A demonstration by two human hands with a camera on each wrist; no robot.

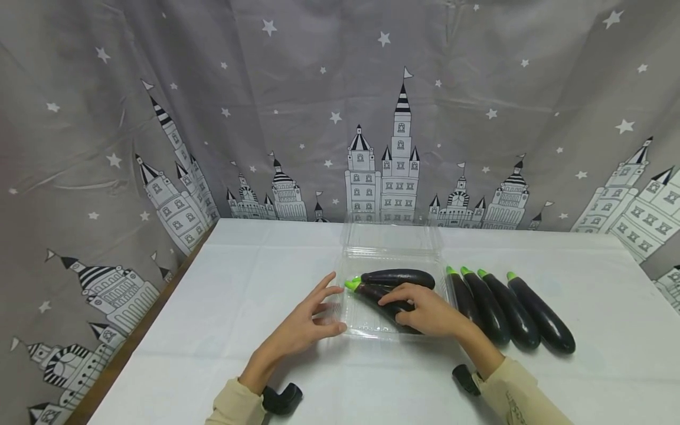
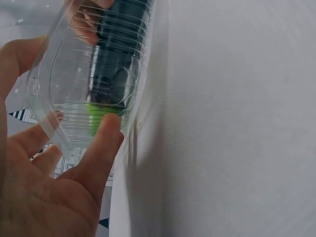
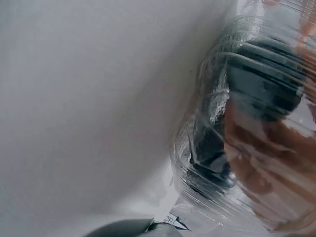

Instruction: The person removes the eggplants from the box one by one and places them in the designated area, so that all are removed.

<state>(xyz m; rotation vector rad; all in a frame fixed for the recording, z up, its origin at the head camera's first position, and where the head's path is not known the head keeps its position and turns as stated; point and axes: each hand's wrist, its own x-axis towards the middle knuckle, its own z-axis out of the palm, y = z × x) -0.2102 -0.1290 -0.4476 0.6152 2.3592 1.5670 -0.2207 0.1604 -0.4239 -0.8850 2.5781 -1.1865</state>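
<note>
A clear plastic clamshell box (image 1: 372, 327) stands on the white table with its lid (image 1: 391, 236) raised at the back. Inside lie two dark purple eggplants with green stem ends. My right hand (image 1: 427, 310) reaches in and grips the front eggplant (image 1: 374, 293), which lies slantwise; the rear eggplant (image 1: 398, 276) lies crosswise behind it. My left hand (image 1: 305, 319) touches the box's left side, fingers spread. In the left wrist view, its thumb (image 2: 101, 148) rests against the ribbed end wall. The right wrist view shows the right hand (image 3: 266, 153) blurrily through the clear wall.
Right of the box several more eggplants (image 1: 510, 310) lie side by side, stems toward the back, the nearest close to the box wall. A grey curtain (image 1: 297, 118) with castles and stars hangs behind the table (image 1: 223, 283). The table's wooden left edge (image 1: 143, 319) shows.
</note>
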